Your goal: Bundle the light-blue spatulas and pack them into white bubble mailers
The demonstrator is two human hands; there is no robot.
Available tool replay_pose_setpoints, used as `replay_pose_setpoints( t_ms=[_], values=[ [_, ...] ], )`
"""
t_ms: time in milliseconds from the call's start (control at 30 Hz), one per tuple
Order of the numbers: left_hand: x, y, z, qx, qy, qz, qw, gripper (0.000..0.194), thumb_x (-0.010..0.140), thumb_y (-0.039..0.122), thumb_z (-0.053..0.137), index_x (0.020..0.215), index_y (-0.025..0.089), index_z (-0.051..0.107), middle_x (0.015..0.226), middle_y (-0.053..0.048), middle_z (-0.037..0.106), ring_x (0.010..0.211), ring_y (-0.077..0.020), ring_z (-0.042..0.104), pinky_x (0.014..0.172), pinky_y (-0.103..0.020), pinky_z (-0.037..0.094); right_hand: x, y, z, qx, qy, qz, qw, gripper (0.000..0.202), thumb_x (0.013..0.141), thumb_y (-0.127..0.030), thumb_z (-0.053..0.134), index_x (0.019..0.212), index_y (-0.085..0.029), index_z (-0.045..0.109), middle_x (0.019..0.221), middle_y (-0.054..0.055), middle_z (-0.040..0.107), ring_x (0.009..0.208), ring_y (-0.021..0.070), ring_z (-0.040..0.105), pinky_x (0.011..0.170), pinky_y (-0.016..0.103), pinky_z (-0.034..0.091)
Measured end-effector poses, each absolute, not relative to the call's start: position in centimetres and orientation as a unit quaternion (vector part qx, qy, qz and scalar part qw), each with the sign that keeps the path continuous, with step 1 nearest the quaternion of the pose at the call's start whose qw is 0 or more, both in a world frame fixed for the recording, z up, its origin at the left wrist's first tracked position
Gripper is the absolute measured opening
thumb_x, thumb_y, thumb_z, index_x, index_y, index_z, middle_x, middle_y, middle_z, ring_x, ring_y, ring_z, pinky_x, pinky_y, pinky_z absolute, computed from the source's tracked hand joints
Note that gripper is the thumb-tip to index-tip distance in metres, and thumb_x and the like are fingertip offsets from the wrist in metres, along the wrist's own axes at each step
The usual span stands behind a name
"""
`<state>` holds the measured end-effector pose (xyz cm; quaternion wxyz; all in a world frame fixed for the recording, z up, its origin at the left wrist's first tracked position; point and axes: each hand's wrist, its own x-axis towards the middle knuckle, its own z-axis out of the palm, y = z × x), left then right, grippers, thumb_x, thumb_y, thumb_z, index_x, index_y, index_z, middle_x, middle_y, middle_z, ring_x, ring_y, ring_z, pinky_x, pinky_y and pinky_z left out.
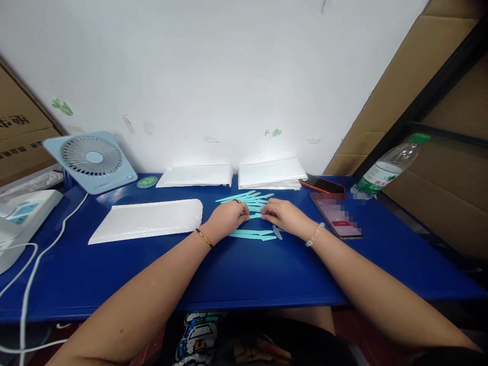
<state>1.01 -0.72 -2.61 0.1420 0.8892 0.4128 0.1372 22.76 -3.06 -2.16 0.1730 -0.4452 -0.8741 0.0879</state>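
Note:
My left hand (227,218) and my right hand (285,215) face each other over the middle of the blue table. A short stretch of a thin teal plastic stick (255,216) shows between their fingertips, and both hands pinch it. Behind my hands more teal sticks (246,196) lie fanned out, several with narrow, pointed ends. Nearer to me, two or so teal sticks (253,234) rest below my fingers, partly hidden by my left hand. Beside my right hand lies a small translucent whitish piece (277,232), its kind unclear.
A white padded envelope (148,218) lies left, with more white envelopes (194,176) (270,173) along the wall. Also left stand a blue fan (91,157), a green disc (147,182) and a white cable (57,239). Right are two phones (335,216) (324,184) and a bottle (389,168).

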Motion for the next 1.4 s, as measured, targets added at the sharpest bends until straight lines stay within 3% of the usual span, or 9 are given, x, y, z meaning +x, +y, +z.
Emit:
replay_pose_setpoints(
  t_ms=[167,333,533,700,867,1000,1133,1267,1400],
  values=[
    [0.4,-1.5,-1.1,0.883,0.409,0.171,0.153,0.023,0.083,0.036,0.054,0.095,0.020,0.064,0.095,-0.004,0.065,0.083,-0.0170,0.059,0.068,-0.026,0.043,25.3,-4.0,0.2,-0.455,-0.854,0.163,0.193,0.017,0.085,-0.027,0.055,0.091,-0.018,0.069,0.090,0.006,0.065,0.077,0.0153,0.060,0.070,0.027,0.045],
    [-0.2,-2.3,0.0,0.909,0.349,0.096,0.205,0.021,0.079,0.039,0.059,0.086,0.021,0.066,0.085,-0.002,0.065,0.076,-0.0154,0.057,0.060,-0.024,0.039,27.7,-5.3,1.4,-0.476,-0.831,0.269,0.099,0.026,0.069,-0.037,0.070,0.087,-0.018,0.067,0.080,0.003,0.065,0.067,0.0145,0.058,0.056,0.024,0.043],
    [0.3,-2.8,-0.3,0.898,0.394,0.057,0.187,0.017,0.082,0.029,0.051,0.080,0.020,0.065,0.081,-0.003,0.066,0.072,-0.0159,0.057,0.058,-0.025,0.036,26.0,-4.9,0.2,-0.495,-0.856,0.131,0.076,0.005,0.070,-0.017,0.059,0.074,-0.017,0.061,0.075,0.002,0.061,0.061,0.0120,0.052,0.056,0.023,0.038],
    [0.2,-2.8,0.0,0.886,0.423,0.069,0.175,0.017,0.083,0.028,0.048,0.077,0.019,0.062,0.082,-0.004,0.065,0.070,-0.0157,0.056,0.057,-0.025,0.036,25.6,-4.5,-0.8,-0.504,-0.858,0.043,0.088,0.004,0.074,-0.017,0.054,0.077,-0.017,0.057,0.080,0.004,0.058,0.065,0.0130,0.051,0.058,0.024,0.036],
    [-0.2,-2.3,-0.3,0.873,0.424,0.124,0.207,0.018,0.085,0.028,0.044,0.079,0.018,0.058,0.078,-0.003,0.063,0.066,-0.0149,0.054,0.058,-0.025,0.037,25.8,-4.1,-1.4,-0.500,-0.857,0.042,0.119,0.005,0.076,-0.017,0.052,0.080,-0.017,0.055,0.081,0.005,0.058,0.066,0.0136,0.051,0.060,0.025,0.039],
    [-0.6,-2.0,-0.7,0.862,0.414,0.159,0.243,0.016,0.086,0.027,0.041,0.084,0.019,0.055,0.077,-0.002,0.062,0.063,-0.0135,0.052,0.057,-0.025,0.037,26.0,-4.1,-1.2,-0.505,-0.830,0.135,0.193,0.006,0.077,-0.022,0.056,0.081,-0.018,0.056,0.071,0.002,0.058,0.062,0.0128,0.052,0.057,0.024,0.040],
    [-0.8,-1.5,-1.0,0.867,0.405,0.169,0.237,0.016,0.086,0.028,0.042,0.083,0.019,0.055,0.076,-0.001,0.061,0.063,-0.0132,0.051,0.058,-0.025,0.036,26.2,-4.5,-0.5,-0.498,-0.768,0.284,0.285,0.020,0.078,-0.035,0.061,0.083,-0.016,0.063,0.070,0.003,0.063,0.062,0.0134,0.057,0.058,0.026,0.046],
    [-0.9,-1.3,-0.9,0.866,0.411,0.165,0.232,0.017,0.086,0.028,0.041,0.082,0.019,0.055,0.077,-0.001,0.061,0.065,-0.0139,0.051,0.058,-0.025,0.036,26.3,-4.3,-0.8,-0.470,-0.733,0.383,0.309,0.033,0.080,-0.041,0.060,0.098,-0.014,0.068,0.080,0.007,0.070,0.072,0.0165,0.065,0.071,0.033,0.053],
    [-0.8,-1.3,-1.0,0.868,0.406,0.169,0.230,0.017,0.087,0.028,0.041,0.083,0.019,0.055,0.077,-0.001,0.061,0.065,-0.0138,0.051,0.058,-0.025,0.036,26.0,-4.0,-1.6,-0.472,-0.714,0.397,0.332,0.036,0.080,-0.042,0.061,0.101,-0.014,0.068,0.081,0.007,0.071,0.070,0.0158,0.066,0.071,0.033,0.054]
  ],
)
